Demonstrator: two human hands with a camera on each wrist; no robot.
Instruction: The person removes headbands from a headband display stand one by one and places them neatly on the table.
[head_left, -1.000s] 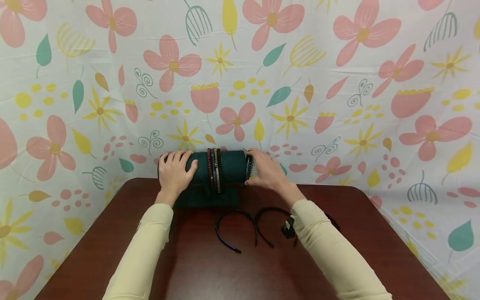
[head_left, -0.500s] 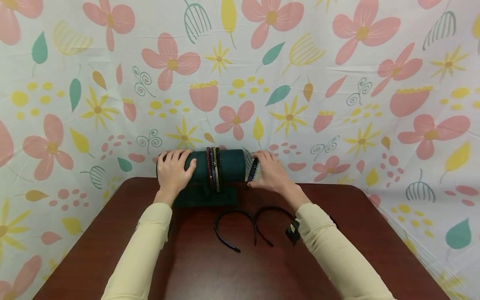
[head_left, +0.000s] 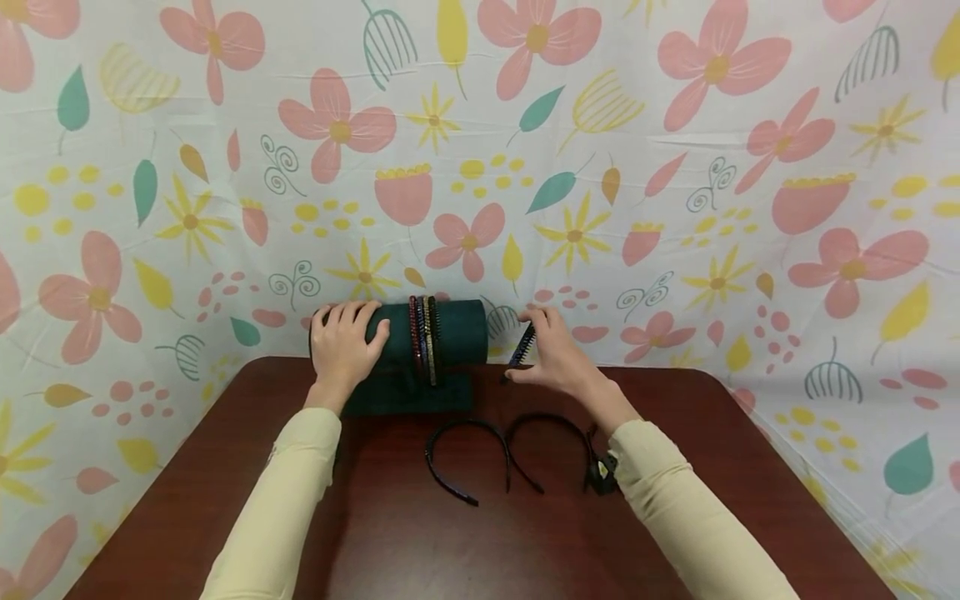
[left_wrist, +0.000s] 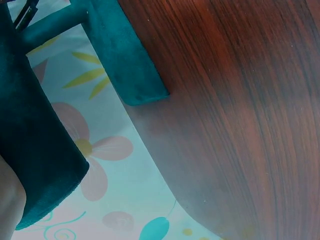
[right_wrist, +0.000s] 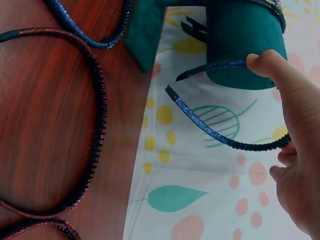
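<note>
Currently, head view: left hand (head_left: 343, 343) curled over green roll (head_left: 463, 332); right hand (head_left: 553, 354), grip pinching blue headband (head_left: 522, 344), right of roll, apart.
Left wrist view: left hand's edge against roll, fingers hidden.
Right wrist view: red-black headband (right_wrist: 100, 112) on bench (right_wrist: 45, 135).

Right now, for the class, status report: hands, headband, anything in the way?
Left hand on green roll. Right hand holding blue headband, clear of roll's end. Nothing seen between headband and roll.

Indoor spot, kind unclear: brown table (head_left: 420, 542), floral cloth backdrop (head_left: 480, 179).
</note>
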